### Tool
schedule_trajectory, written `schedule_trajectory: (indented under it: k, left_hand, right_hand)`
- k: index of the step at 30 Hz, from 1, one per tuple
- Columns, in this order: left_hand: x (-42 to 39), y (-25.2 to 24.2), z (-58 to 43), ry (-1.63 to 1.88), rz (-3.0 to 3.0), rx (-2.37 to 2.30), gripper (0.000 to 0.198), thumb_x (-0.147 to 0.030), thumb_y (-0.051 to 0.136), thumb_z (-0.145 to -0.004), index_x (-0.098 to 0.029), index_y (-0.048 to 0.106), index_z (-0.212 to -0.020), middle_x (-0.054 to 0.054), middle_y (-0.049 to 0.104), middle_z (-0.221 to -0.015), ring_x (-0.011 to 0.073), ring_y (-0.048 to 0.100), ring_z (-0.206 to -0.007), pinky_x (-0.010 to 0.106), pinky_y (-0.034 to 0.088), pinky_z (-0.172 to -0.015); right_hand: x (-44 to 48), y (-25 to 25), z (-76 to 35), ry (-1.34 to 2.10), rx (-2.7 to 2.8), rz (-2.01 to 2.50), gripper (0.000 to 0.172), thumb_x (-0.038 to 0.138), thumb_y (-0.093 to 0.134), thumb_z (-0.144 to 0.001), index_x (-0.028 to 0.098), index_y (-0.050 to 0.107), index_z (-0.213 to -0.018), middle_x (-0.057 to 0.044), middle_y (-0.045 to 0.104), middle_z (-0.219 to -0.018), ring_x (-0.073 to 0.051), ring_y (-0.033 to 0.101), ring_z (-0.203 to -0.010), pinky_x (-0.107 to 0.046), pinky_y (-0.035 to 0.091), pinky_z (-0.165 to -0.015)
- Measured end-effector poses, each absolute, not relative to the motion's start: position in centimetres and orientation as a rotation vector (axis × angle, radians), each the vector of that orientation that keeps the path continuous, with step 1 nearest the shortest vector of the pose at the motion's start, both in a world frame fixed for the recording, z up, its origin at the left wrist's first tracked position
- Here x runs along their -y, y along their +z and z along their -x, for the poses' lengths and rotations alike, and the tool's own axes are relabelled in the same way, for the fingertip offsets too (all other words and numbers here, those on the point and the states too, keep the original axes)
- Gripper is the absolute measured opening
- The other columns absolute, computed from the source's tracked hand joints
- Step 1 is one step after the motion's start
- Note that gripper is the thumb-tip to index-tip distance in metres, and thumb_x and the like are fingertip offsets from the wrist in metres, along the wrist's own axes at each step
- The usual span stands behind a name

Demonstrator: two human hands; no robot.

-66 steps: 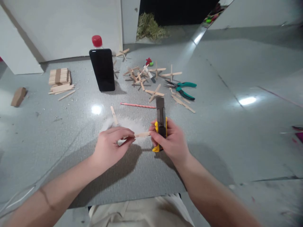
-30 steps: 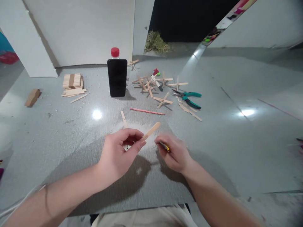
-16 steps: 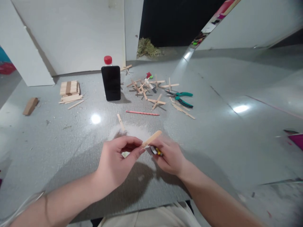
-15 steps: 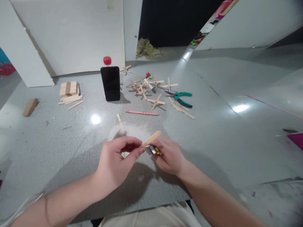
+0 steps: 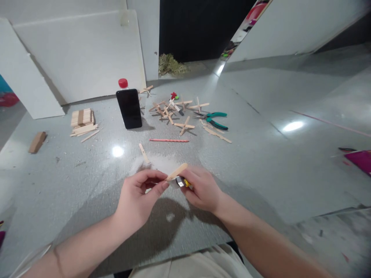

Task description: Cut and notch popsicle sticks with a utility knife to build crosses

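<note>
My left hand [image 5: 140, 199] pinches one end of a wooden craft stick [image 5: 177, 171] between thumb and fingertips, above the grey table. Closed around a yellow and silver utility knife [image 5: 181, 182] is my right hand [image 5: 203, 189]. The knife's metal end is against or just under the stick; its blade is blurred, so contact is hard to tell. Beyond the hands lies a loose craft stick [image 5: 143, 153] with a small slot-like mark, beside pale dust. A pink pencil [image 5: 169, 140] lies farther back.
Several crossed-stick pieces [image 5: 184, 126] lie near green-handled pliers [image 5: 216, 120] and split sticks [image 5: 217, 134]. A black phone [image 5: 129, 109] leans on a red-capped bottle [image 5: 123, 83]. At left are a bundle of sticks [image 5: 82, 117] and a brown block [image 5: 37, 142]. White panels [image 5: 81, 54] stand behind.
The camera view has shifted a little, so the table things sit slightly farther left and mostly lower. Both hands keep hold of the stick and the knife, in nearly the same pose.
</note>
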State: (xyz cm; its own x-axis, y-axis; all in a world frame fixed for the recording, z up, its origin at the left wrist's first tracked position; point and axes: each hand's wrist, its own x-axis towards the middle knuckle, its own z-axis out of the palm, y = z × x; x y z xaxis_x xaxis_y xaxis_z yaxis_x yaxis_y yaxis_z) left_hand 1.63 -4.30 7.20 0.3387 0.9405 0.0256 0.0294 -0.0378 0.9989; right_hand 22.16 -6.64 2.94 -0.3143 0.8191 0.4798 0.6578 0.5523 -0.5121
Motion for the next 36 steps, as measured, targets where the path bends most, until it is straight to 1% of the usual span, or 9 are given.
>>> schedule_trajectory:
  k: [4,13,21,26,32,36]
  left_hand:
    - [4.34,7.19,-1.57,0.952,-1.372,-0.958,0.009,-0.027,0.078,-0.082,-0.019,0.075,-0.086,0.003,0.076,-0.079,0.0112,0.07,-0.067,0.019,0.058,-0.062]
    - [4.15,7.02,-1.32,0.931,-1.343,-0.983,0.016,-0.031,0.08,-0.081,-0.018,0.075,-0.088,0.004,0.075,-0.08,0.0122,0.069,-0.068,0.022,0.059,-0.064]
    - [4.28,7.07,-1.21,0.895,-1.257,-0.998,0.012,-0.028,0.08,-0.08,-0.02,0.076,-0.088,0.001,0.074,-0.081,0.0093,0.067,-0.071,0.018,0.055,-0.067]
    - [4.35,7.2,-1.4,0.895,-1.203,-0.991,0.012,-0.027,0.082,-0.078,-0.02,0.076,-0.086,0.001,0.074,-0.08,0.0086,0.066,-0.071,0.017,0.053,-0.068]
    - [4.13,7.14,-1.61,0.889,-1.113,-0.964,0.019,-0.031,0.086,-0.072,-0.019,0.076,-0.084,0.0,0.072,-0.075,0.0085,0.063,-0.067,0.019,0.053,-0.065]
    - [3.95,7.0,-1.6,0.88,-1.078,-0.97,0.021,-0.031,0.089,-0.069,-0.02,0.078,-0.082,0.001,0.073,-0.076,0.0084,0.064,-0.068,0.019,0.053,-0.067]
  right_hand:
    - [6.66,2.76,-22.28,0.291,2.075,1.182,0.019,0.011,0.049,-0.078,0.022,0.053,-0.094,-0.001,0.059,-0.072,-0.017,0.052,-0.063,-0.028,0.037,-0.06]
    - [6.55,2.69,-22.43,0.287,2.101,1.182,0.021,0.011,0.049,-0.08,0.021,0.054,-0.097,-0.002,0.062,-0.075,-0.018,0.054,-0.067,-0.029,0.038,-0.063]
    - [6.55,2.67,-22.34,0.297,2.092,1.189,0.02,0.01,0.049,-0.078,0.022,0.052,-0.093,-0.002,0.06,-0.074,-0.018,0.052,-0.067,-0.028,0.037,-0.063]
    - [6.55,2.88,-22.31,0.305,2.095,1.192,0.018,0.01,0.049,-0.079,0.022,0.052,-0.093,-0.001,0.059,-0.073,-0.018,0.051,-0.066,-0.028,0.035,-0.061]
    - [6.57,2.88,-22.21,0.317,2.104,1.192,0.015,0.011,0.048,-0.082,0.021,0.052,-0.092,-0.002,0.06,-0.075,-0.017,0.051,-0.066,-0.028,0.035,-0.061]
    - [6.69,2.96,-22.16,0.341,2.1,1.201,0.008,0.017,0.049,-0.087,0.021,0.053,-0.093,-0.002,0.061,-0.076,-0.017,0.052,-0.067,-0.028,0.036,-0.063]
